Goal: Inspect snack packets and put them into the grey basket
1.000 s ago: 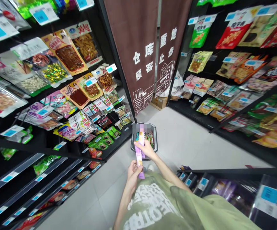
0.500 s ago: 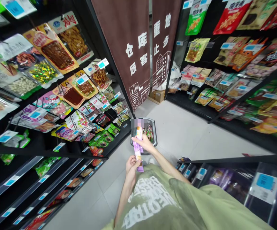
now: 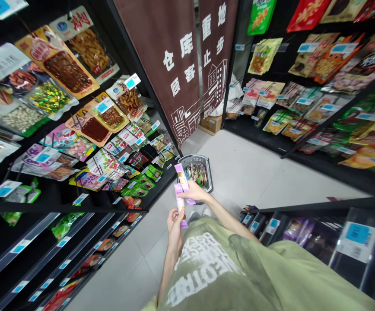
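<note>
Purple, bar-shaped snack packets are in both of my hands, in front of my body. My left hand [image 3: 175, 221] pinches the lower end of one purple snack packet [image 3: 179, 198]. Just above it, my right hand [image 3: 194, 191] is closed on another purple snack packet [image 3: 181, 176], and a further purple end shows beneath its fingers. The two upper packets overlap, and my right fingertips also reach the left hand's packet. Below and beyond my hands, a grey shopping basket [image 3: 208, 172] stands on the floor with several small colourful packs [image 3: 196, 173] in it.
Hanging snack bags [image 3: 71, 69] fill the left shelf, and more bags [image 3: 265, 97] hang at right. A brown curtain [image 3: 161, 39] with white lettering hangs ahead, beside a cardboard box [image 3: 211, 124]. A low shelf with purple packs [image 3: 299, 231] is close at my right.
My hands and the packets have shifted slightly left. The packets, earlier almost in one line, now lie side by side and offset. More of the basket shows as the view shifts.
</note>
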### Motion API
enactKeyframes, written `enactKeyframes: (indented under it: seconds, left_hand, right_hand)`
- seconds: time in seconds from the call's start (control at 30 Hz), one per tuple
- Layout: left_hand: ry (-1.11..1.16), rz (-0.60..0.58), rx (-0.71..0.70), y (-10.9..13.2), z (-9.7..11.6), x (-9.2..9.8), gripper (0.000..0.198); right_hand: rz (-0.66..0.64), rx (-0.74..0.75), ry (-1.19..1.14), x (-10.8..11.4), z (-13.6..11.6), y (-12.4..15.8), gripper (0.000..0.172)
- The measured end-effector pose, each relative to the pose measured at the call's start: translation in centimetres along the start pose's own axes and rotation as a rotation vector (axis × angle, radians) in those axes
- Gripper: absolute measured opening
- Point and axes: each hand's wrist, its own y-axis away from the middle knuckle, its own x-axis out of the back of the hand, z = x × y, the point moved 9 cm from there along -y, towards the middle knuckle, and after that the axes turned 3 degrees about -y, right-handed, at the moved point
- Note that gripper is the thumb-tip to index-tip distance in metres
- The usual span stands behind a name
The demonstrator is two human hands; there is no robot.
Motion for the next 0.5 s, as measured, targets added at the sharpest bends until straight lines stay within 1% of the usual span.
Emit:
enactKeyframes:
  seconds: [0.13,0.27,0.33,0.5]
  left_hand:
    - [0.002,-0.056,-0.012,0.2,0.4,-0.6,0.041]
    - [-0.025,-0.127,-0.009,0.4,0.1,-1.3,0.043]
    - [-0.031,-0.139,-0.003,0.4,-0.2,-1.3,0.043]
    - [-0.038,-0.125,0.016,0.3,-0.3,-1.2,0.044]
  right_hand:
    - [0.007,0.026,0.002,0.0,-0.6,0.1,0.027]
    - [0.018,0.047,0.025,0.2,-1.1,0.1,0.027]
    - [0.026,0.046,0.035,0.3,-1.1,0.1,0.027]
    - [0.044,0.026,0.051,0.4,-0.6,0.1,0.03]
